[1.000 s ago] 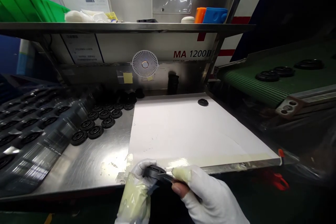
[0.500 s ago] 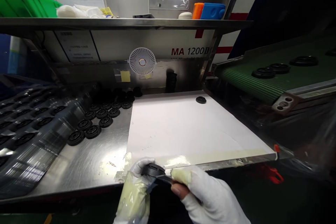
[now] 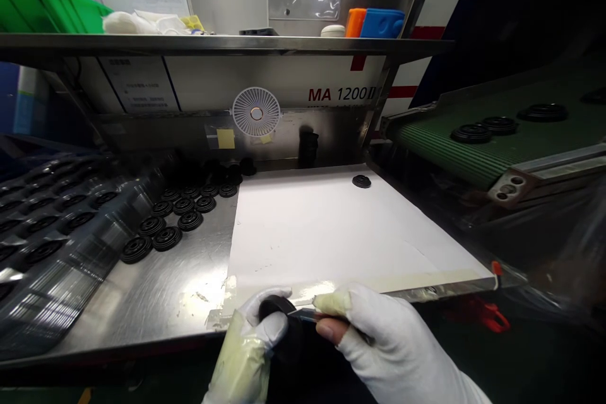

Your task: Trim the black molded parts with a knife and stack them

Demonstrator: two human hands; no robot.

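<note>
My left hand [image 3: 250, 344], in a white glove wrapped with yellowish tape, grips a round black rubber part [image 3: 275, 308] at the front edge of the steel bench. My right hand [image 3: 379, 344], also gloved, pinches a thin blade-like tool [image 3: 303, 313] whose tip touches the part's rim. Both hands sit just below the taped front edge of a white sheet [image 3: 326, 227] that covers the bench. One more black part [image 3: 361, 181] lies alone at the sheet's far right corner.
Rows of black round parts [image 3: 173, 218] lie on the steel surface to the left, beside clear trays [image 3: 52, 233] filled with more. A green conveyor [image 3: 497, 139] carries parts at right. A small white fan [image 3: 256, 112] stands at the back under a shelf [image 3: 222, 44].
The black part has turned in my left hand and sits slightly lower. My right hand has shifted a little up and to the right with the tool still at the part's edge.
</note>
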